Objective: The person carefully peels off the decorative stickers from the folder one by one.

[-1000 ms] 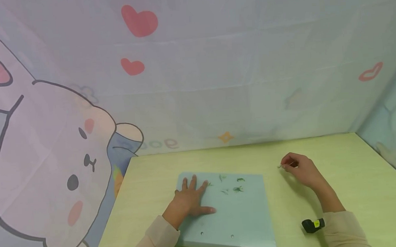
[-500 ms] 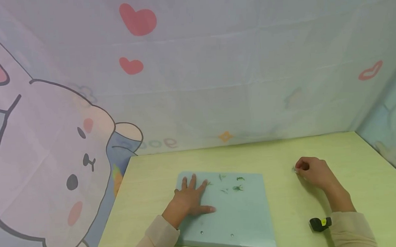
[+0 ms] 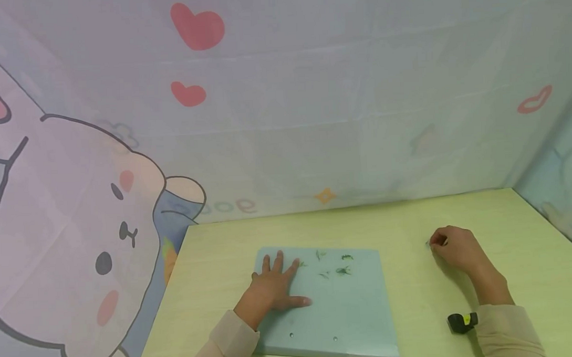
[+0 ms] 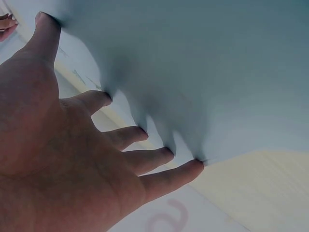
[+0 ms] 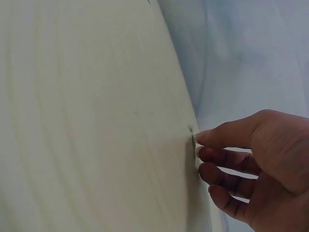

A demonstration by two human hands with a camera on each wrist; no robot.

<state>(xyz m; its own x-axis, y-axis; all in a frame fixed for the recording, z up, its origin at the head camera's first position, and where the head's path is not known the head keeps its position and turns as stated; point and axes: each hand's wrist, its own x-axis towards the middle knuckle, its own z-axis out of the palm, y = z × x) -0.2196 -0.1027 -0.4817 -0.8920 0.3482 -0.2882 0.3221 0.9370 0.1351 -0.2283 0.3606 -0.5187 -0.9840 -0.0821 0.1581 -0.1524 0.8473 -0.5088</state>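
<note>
My left hand [image 3: 273, 289] lies spread on the left part of a light blue-green binder [image 3: 343, 315], fingertips touching its cover. Several small green plant pictures, such as a leafy sprig [image 3: 343, 271], show on the cover's upper part. Off to the right, my right hand [image 3: 459, 248] is low over the table, away from the binder. Between its thumb and forefinger it pinches a small, thin sprig-like piece [image 5: 192, 137], mostly hidden by the fingertips; whether it is a sticker or a real sprig, I cannot tell.
The pale yellow table [image 3: 544, 264] runs back to a printed cloth [image 3: 288, 120] with hearts and a cartoon rabbit [image 3: 123, 247]. A black device [image 3: 461, 323] with a yellow label sits by the right sleeve. Two rivets show near the binder's front edge.
My right hand has moved right, farther from the binder, still pinching the small piece, and has then almost stopped. The left hand stays on the binder.
</note>
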